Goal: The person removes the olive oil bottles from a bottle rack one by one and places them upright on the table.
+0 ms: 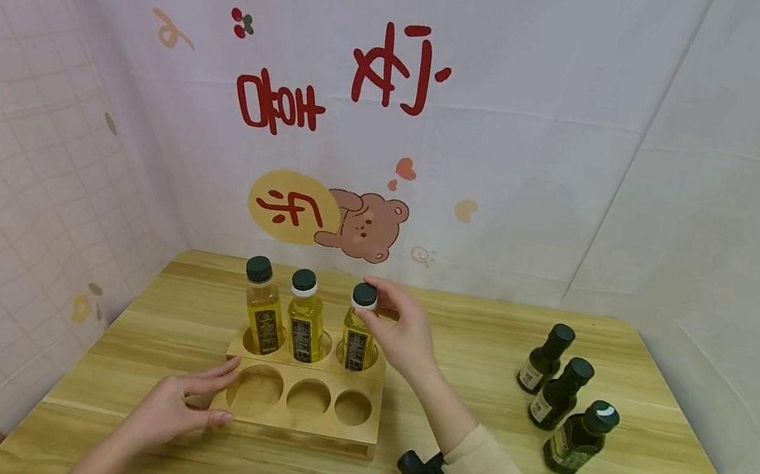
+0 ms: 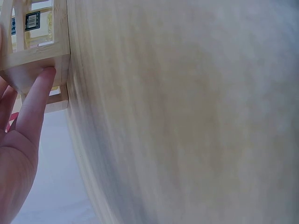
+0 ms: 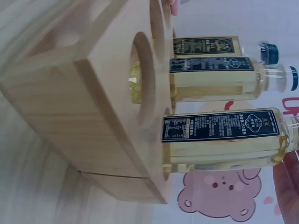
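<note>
A two-tier wooden rack (image 1: 340, 427) with round holes stands on the table. Its back row holds three bottles of yellow oil with dark green caps: a left bottle (image 1: 266, 323), a middle bottle (image 1: 306, 327) and a right bottle (image 1: 352, 320). My right hand (image 1: 402, 333) pinches the right bottle at its cap and neck; in the right wrist view this oil bottle (image 3: 219, 140) sits in its hole. My left hand (image 1: 173, 408) touches the rack's left side with fairly straight fingers, and a fingertip presses on the wood in the left wrist view. The front row's three holes hold nothing.
Three dark bottles with green caps stand at the table's right: a rear one (image 1: 544, 361), a middle one (image 1: 555, 396) and a front one (image 1: 575, 442). A printed white curtain (image 1: 516, 142) hangs behind the wooden table (image 1: 469, 428). A black device (image 1: 420, 470) is at the right wrist.
</note>
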